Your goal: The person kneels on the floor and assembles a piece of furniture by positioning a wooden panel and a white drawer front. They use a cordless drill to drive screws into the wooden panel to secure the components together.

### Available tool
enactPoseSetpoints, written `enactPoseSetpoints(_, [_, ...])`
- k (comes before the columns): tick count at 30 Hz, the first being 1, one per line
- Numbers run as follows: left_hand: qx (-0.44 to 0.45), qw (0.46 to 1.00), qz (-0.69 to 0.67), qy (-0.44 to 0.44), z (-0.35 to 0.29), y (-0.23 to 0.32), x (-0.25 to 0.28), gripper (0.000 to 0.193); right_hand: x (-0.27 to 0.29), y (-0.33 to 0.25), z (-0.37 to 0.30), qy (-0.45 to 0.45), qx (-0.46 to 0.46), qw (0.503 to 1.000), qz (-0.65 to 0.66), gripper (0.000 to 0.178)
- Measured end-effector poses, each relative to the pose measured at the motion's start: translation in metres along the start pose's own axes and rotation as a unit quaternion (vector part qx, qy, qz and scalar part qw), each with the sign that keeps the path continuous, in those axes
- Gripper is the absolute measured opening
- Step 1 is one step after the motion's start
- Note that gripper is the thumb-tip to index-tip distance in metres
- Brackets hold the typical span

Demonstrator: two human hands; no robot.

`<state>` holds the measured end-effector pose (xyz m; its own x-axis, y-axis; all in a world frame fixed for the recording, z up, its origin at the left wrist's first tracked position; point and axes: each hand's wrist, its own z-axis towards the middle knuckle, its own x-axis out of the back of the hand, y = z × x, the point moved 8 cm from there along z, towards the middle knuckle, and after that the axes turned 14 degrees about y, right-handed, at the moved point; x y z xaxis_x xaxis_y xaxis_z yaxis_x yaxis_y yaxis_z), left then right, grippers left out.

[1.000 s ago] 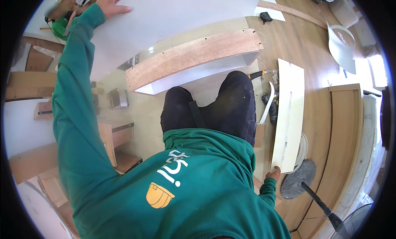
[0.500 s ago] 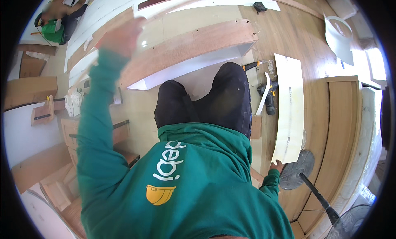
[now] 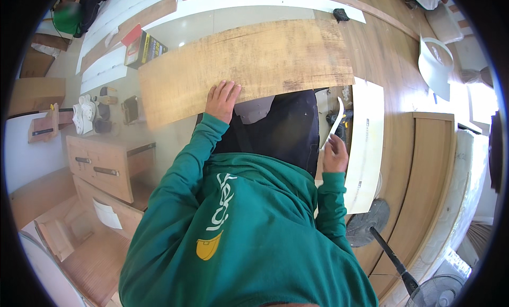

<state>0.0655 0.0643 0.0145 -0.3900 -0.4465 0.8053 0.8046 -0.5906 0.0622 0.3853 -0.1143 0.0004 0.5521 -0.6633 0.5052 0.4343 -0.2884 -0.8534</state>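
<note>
A broad wooden panel (image 3: 254, 55) lies with its brown face up in front of me, its near edge over my knees. My left hand (image 3: 221, 101) rests open on that edge, fingers spread flat on the wood. On my right, my right hand (image 3: 335, 156) is over the lower end of a curved white strip (image 3: 337, 119); its fingers are loosely bent, and no firm grip shows. A power drill (image 3: 342, 128) lies just beyond these fingers, partly hidden by the strip and the hand. Alongside is a long cream board (image 3: 367, 142).
Drawer units (image 3: 101, 166), white shoes (image 3: 84, 115) and a yellow-and-black box (image 3: 146, 50) are on the left. A fan (image 3: 442, 291) with a round base (image 3: 368, 222) stands at the lower right, by a wooden cabinet frame (image 3: 424, 169). Another person (image 3: 68, 18) is at the far left.
The wooden piece has turned, its broad brown face now up instead of its white inside showing. My left hand came down onto its near edge. My right hand left the cream board and moved forward.
</note>
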Motion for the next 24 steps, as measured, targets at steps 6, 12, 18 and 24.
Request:
enactPoseSetpoints(6, [0.1,0.99,-0.096,-0.017,-0.004,0.011,0.037,0.044,-0.082,-0.11,-0.013,-0.082,0.25,0.962,-0.067,0.026])
enactPoseSetpoints(12, [0.248,0.954,-0.164,-0.048,-0.1,-0.001,0.045,0.027,-0.089,-0.105,-0.018,-0.077,0.271,0.957,-0.075,0.024])
enactPoseSetpoints(18, [0.403,0.894,-0.194,0.013,-0.117,-0.03,0.038,0.013,-0.092,-0.105,-0.012,-0.09,0.253,0.959,-0.087,0.023])
enactPoseSetpoints(24, [0.412,0.893,-0.176,0.034,-0.12,-0.036,0.034,0.011,-0.095,-0.112,-0.012,-0.097,0.261,0.958,-0.067,0.022])
